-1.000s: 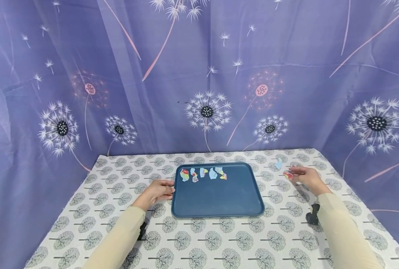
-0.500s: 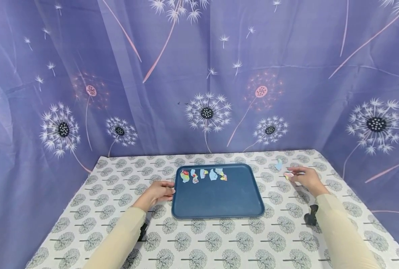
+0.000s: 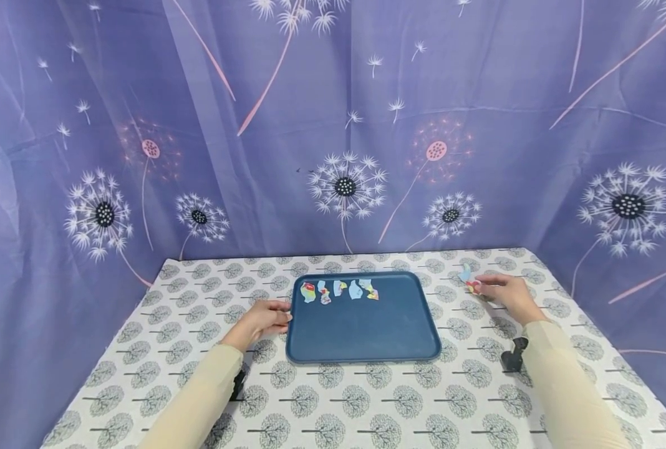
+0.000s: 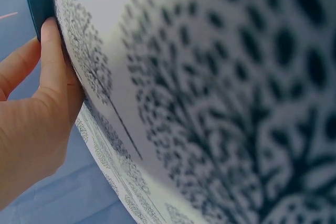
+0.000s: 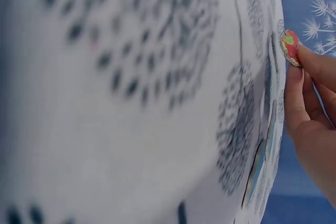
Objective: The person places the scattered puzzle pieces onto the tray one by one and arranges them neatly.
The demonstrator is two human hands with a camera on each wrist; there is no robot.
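Observation:
My right hand [image 3: 509, 296] pinches a small flat piece with a red, yellow and green print [image 5: 290, 47] between thumb and fingertips. In the head view, this piece is beside a light-blue irregular piece [image 3: 465, 272] lying on the tablecloth at the back right. My left hand [image 3: 262, 322] holds the left rim of the dark blue tray [image 3: 361, 337]; the left wrist view shows its fingertips [image 4: 51, 27] right at that rim. Along the tray's back left sits a row of several small printed pieces [image 3: 356, 289], spaced apart, irregular in outline, mostly light blue with red and yellow patches.
A white tablecloth with grey tree prints [image 3: 327, 405] covers the table. Behind and at both sides hangs a purple curtain with dandelion prints [image 3: 288, 206]. A black wrist device [image 3: 514, 355] sits under the right sleeve.
My right hand has shifted slightly left with its piece, which turned in the fingers and came closer to the light-blue one. The left hand and tray stay in place.

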